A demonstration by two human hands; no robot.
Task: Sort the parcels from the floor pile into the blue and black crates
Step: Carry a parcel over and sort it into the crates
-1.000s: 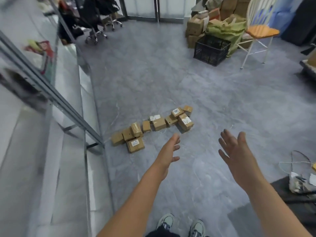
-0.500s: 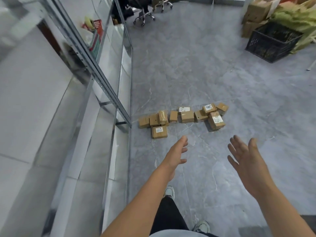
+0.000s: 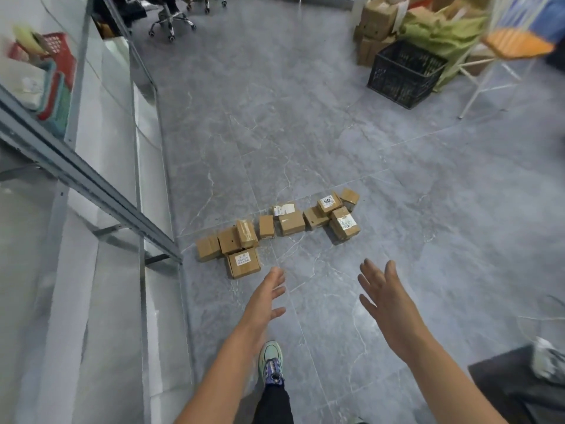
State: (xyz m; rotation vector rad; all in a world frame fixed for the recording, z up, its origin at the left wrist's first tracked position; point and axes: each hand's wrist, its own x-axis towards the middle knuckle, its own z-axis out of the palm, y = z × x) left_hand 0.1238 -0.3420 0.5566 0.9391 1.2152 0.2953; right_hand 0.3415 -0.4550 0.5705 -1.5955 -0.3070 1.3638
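Hands — left hand (image 3: 263, 304) & right hand (image 3: 386, 298) both spread, empty — small brown cardboard parcels (image 3: 276, 231) just ahead; black plastic crate (image 3: 405, 73) far beyond right.

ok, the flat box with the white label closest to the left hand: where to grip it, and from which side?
Probably top-down from the near side. The labelled box lies flat, label up; its far edge is crowded by other parcels, while near and right walls are free. Left hand, open and nearest, could clamp its left and right walls.
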